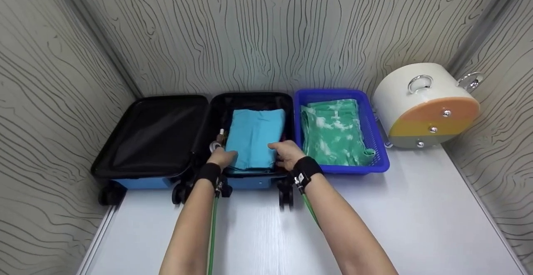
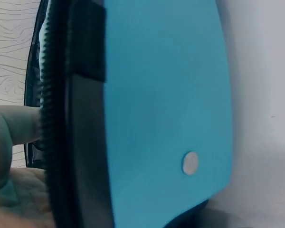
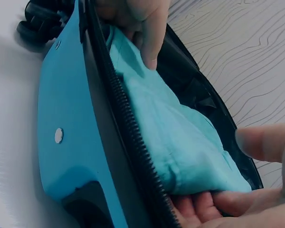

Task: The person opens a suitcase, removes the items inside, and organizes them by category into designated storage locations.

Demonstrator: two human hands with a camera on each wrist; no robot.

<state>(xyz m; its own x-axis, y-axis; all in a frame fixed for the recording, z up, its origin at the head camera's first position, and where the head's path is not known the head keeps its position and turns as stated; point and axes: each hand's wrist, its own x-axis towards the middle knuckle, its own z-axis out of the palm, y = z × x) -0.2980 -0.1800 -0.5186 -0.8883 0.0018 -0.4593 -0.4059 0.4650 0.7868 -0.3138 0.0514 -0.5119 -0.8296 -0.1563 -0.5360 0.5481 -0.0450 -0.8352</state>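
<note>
A folded light-blue cloth (image 1: pixel 256 137) lies in the right half of an opened suitcase (image 1: pixel 250 182), blue outside and black inside. At the cloth's near left corner is my left hand (image 1: pixel 222 157), its thumb stretched over the fabric and most fingers hidden. My right hand (image 1: pixel 288 154) is at the near right side. In the right wrist view its fingertips touch the cloth's lower edge, while the raised thumb (image 3: pixel 263 142) stands apart from the fabric. Small items, including a round silver-rimmed one (image 1: pixel 215 145), lie left of the cloth, partly covered by my left hand.
The suitcase's other half (image 1: pixel 160 137) lies open to the left. On the right, a blue plastic basket (image 1: pixel 377 142) holds a folded green-and-white cloth (image 1: pixel 335 131). Beyond it stands a white rounded case (image 1: pixel 404 87) with a striped front and knobs. Patterned walls close off the white table (image 1: pixel 420 208).
</note>
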